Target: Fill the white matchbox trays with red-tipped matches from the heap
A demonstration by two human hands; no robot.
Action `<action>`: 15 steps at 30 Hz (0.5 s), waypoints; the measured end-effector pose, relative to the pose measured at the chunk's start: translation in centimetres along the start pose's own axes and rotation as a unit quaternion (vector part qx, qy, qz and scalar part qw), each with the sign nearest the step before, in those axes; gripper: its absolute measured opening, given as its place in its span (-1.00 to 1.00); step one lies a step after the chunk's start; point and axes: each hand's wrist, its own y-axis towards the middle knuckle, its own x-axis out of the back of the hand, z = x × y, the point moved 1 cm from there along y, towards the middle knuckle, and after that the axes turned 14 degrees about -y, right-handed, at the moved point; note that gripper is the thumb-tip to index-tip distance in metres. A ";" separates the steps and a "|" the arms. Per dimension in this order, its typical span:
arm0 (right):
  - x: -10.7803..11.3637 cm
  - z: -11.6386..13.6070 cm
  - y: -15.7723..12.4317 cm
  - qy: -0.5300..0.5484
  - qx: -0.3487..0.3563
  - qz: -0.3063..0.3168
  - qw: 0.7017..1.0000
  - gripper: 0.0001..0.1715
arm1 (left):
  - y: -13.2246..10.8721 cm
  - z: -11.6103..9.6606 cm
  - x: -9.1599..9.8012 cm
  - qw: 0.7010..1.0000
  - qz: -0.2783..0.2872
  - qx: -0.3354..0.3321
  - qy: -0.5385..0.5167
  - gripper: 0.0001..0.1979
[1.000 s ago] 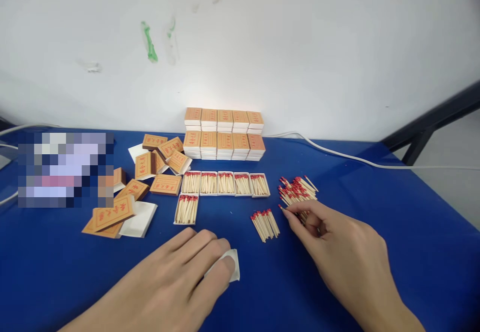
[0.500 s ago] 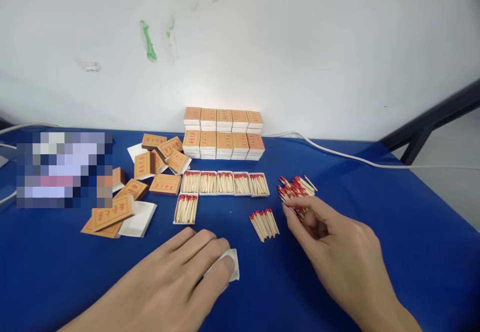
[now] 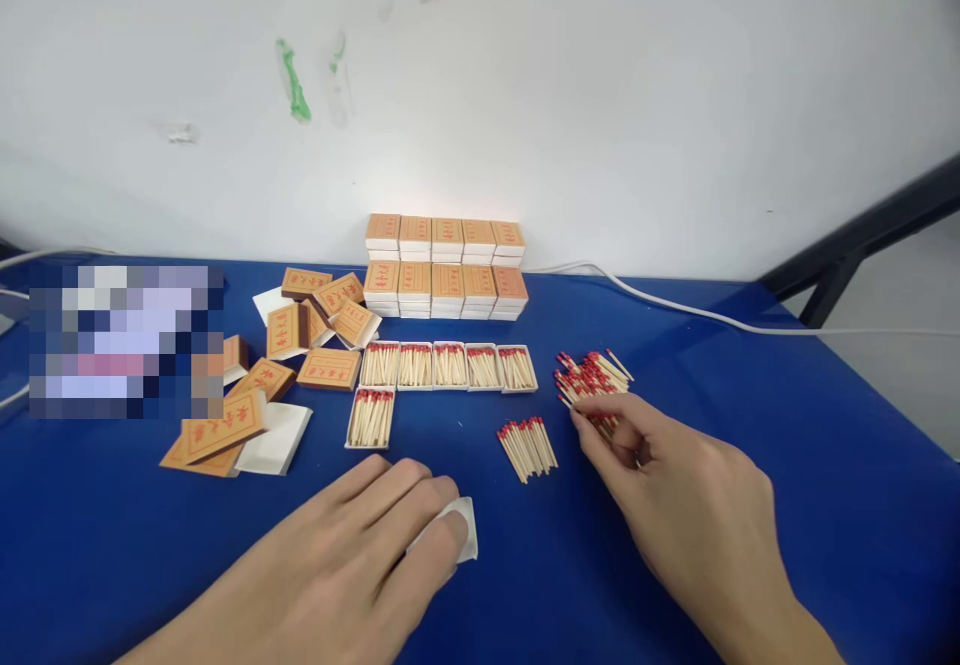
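Note:
My left hand (image 3: pixel 375 545) is closed on a small white tray (image 3: pixel 466 530), which it largely covers. At the pile of red-tipped matches (image 3: pixel 592 373), my right hand (image 3: pixel 675 485) has thumb and index finger pinched on a match at the pile's near edge. Between my hands lies a loose row of matches (image 3: pixel 527 448), side by side on the table. Behind them, several open trays filled with matches (image 3: pixel 450 365) stand in a line, and one more filled tray (image 3: pixel 370 418) sits in front of the left end.
Stacked orange matchboxes (image 3: pixel 447 285) stand at the back by the wall. Loose orange sleeves and boxes (image 3: pixel 225 427) are scattered at the left on the blue table (image 3: pixel 840 465), beside a pixelated object (image 3: pixel 124 335). A white cable (image 3: pixel 675 307) runs across the back right.
My right hand's fingertips have shifted slightly right and closed together at the edge of the pile. My left hand and the tray under it look unchanged.

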 end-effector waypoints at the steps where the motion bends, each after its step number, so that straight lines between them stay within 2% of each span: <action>1: 0.0 0.0 0.0 0.001 -0.003 0.002 1.000 -0.54 | 0.1 0.0 0.0 1.000 -0.003 -0.001 0.002 -0.62; 9: 0.1 -0.2 0.0 0.006 -0.036 0.034 0.999 -0.49 | -0.1 -0.1 0.0 1.000 -0.005 -0.008 0.007 -0.62; 15: 0.4 0.0 0.2 0.081 -0.045 0.090 0.992 -0.56 | 0.0 0.0 0.0 1.000 -0.001 -0.004 0.005 -0.61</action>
